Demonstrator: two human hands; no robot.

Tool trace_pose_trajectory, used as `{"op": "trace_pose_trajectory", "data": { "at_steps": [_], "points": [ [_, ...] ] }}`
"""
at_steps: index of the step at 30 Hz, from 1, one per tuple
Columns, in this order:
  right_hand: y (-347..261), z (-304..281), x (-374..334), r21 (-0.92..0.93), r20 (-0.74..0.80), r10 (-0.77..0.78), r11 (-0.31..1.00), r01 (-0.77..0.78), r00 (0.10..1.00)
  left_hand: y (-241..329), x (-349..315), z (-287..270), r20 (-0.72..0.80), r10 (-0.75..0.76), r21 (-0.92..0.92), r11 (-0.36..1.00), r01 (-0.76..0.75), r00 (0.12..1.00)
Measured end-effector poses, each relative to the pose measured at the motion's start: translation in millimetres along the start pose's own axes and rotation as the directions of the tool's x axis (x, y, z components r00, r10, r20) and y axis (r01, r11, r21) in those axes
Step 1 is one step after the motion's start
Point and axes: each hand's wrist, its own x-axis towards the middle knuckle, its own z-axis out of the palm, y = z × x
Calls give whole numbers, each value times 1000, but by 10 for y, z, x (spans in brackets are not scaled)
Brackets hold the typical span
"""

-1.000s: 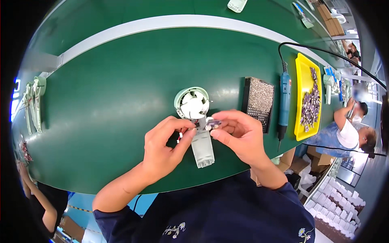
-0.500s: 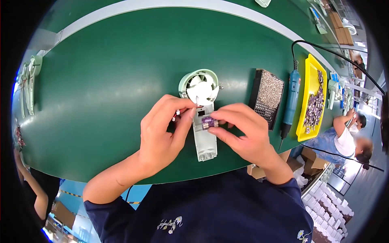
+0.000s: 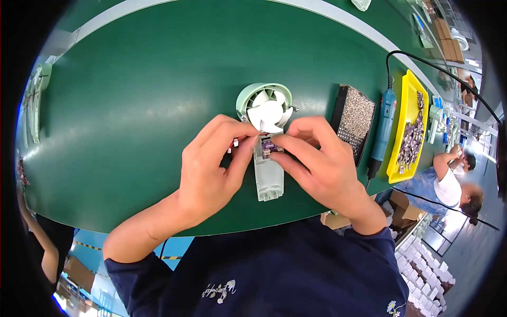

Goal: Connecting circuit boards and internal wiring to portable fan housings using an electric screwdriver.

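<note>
Circuit board (image 3: 270,148), purple, lay at the upper part of the pale fan handle (image 3: 270,178), pinched by the right hand (image 3: 326,161); the left hand (image 3: 212,161) pinched thin wires (image 3: 229,150) just below the fan (image 3: 266,110).

Purple circuit board (image 3: 269,148), white fan blades (image 3: 266,114), green tabletop (image 3: 132,105), yellow tray (image 3: 411,84), blue screwdriver (image 3: 386,122)

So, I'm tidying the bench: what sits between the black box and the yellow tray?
The blue screwdriver lies between the black box and the yellow tray, seen in the head view.
</note>
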Motion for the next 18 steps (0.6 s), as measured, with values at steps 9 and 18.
{"op": "trace_pose_trajectory", "data": {
  "at_steps": [9, 18],
  "points": [
    [-72, 1, 29, -86, 3, 9, 996, -9, 1000, -2, 0, -1, 4, 7, 13, 1000, -7, 1000],
    [-112, -45, 42, -153, 19, 3, 988, 0, 1000, -5, 5, 20, -2, 20, 23, 1000, -20, 1000]
  ]
}}
